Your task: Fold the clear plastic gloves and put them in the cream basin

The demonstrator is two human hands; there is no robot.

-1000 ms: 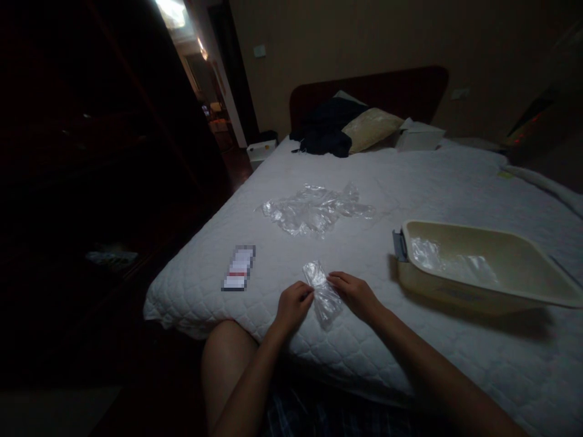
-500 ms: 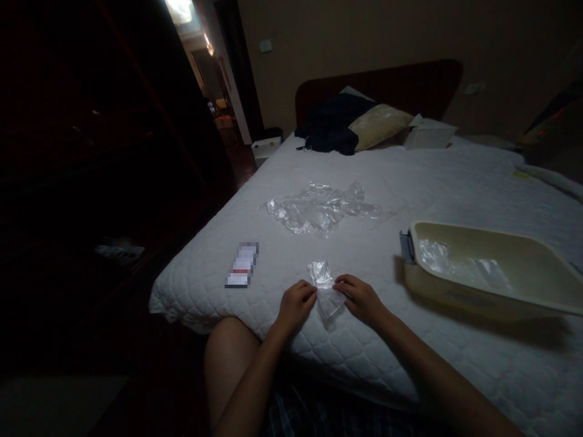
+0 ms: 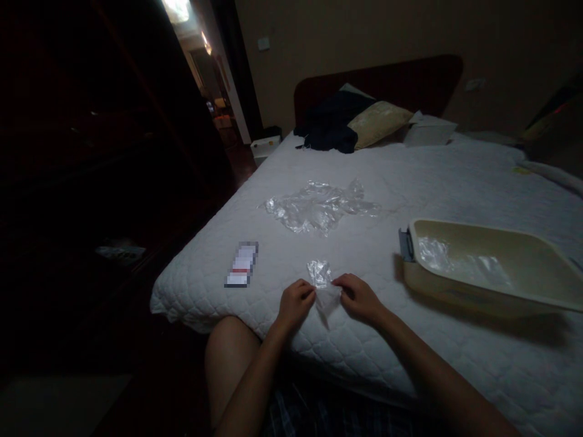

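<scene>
A small clear plastic bag [image 3: 322, 284] lies at the near edge of the white quilted bed [image 3: 410, 182]. My left hand [image 3: 295, 304] pinches its left side with curled fingers. My right hand [image 3: 359, 297] pinches its right side. The bag is crumpled into a short strip between the two hands. Farther up the bed lies a loose pile of clear plastic bags [image 3: 319, 206].
A beige plastic basin [image 3: 483, 297] with clear plastic inside sits to the right. A small flat packet [image 3: 242, 264] lies to the left. Pillows [image 3: 378, 123] and dark clothing [image 3: 328, 127] are at the headboard. Dark floor and furniture fill the left.
The plastic bag between my hands has been gathered shorter and more crumpled. Both hands have drawn slightly closer together.
</scene>
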